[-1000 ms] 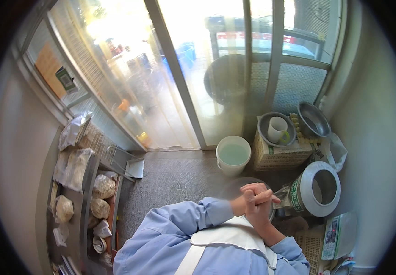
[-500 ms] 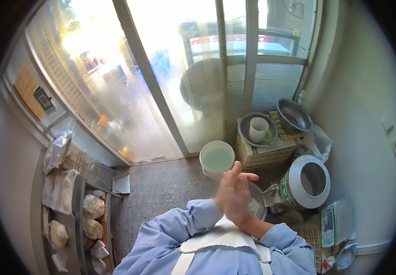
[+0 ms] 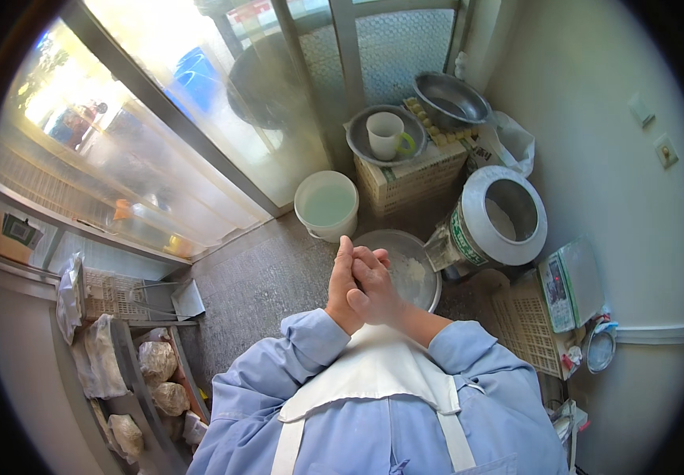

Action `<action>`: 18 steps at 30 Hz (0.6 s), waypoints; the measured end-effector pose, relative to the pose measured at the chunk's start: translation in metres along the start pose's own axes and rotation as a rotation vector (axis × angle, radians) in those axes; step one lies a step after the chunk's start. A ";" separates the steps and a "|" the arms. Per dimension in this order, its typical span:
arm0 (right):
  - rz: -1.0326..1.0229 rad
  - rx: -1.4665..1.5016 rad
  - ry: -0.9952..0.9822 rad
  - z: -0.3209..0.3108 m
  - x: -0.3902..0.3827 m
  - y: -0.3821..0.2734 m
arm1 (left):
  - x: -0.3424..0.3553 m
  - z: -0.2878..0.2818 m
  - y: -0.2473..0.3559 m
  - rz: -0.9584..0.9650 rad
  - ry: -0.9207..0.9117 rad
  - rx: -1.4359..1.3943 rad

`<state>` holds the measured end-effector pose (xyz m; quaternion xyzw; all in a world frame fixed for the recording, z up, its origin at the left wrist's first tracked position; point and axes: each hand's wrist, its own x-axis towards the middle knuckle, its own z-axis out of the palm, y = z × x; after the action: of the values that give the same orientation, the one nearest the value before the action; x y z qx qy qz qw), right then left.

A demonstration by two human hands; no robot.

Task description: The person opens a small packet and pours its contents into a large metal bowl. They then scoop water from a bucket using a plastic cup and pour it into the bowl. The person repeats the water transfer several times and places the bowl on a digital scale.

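My left hand (image 3: 341, 293) and my right hand (image 3: 377, 291) press against each other in front of the white apron (image 3: 377, 372), with nothing visible between them. The left fingers point away from me, stretched out. Loosely bent, the right fingers lie against the left hand, and the right thumb shows on the near side; motion smears the right wrist. Just beyond the hands a wide metal basin (image 3: 434, 297) stands on the floor with white powdery or lumpy matter in it, partly hidden by my right hand. A white bucket (image 3: 326, 229) of clear liquid is farther off.
Right of the basin stands a large round metal container (image 3: 538, 243). Behind it, a crate (image 3: 405, 190) carries a metal bowl (image 3: 354, 144) with a white jug (image 3: 385, 131), and another bowl (image 3: 454, 111). Shelves (image 3: 148, 388) with bagged goods are left; a glass door (image 3: 191, 119) lies ahead.
My hands have slid against each other from a crossed position to a more upright one, both fingertips now pointing away. The view has turned, so the basin shows more fully.
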<state>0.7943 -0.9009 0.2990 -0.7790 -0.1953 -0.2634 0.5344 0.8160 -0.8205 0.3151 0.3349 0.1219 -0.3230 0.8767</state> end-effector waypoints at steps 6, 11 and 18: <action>0.114 0.088 0.028 -0.026 -0.029 0.024 | 0.006 0.009 -0.033 -0.035 0.027 0.153; 0.156 -0.114 0.046 -0.061 -0.061 0.064 | 0.012 0.027 -0.087 -0.121 0.139 0.086; 0.245 -0.260 -0.108 -0.101 -0.112 0.103 | 0.017 0.026 -0.121 -0.321 0.134 0.249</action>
<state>0.7468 -1.0345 0.1836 -0.8726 -0.0917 -0.1771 0.4459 0.7504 -0.9144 0.2663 0.4375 0.1909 -0.4481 0.7558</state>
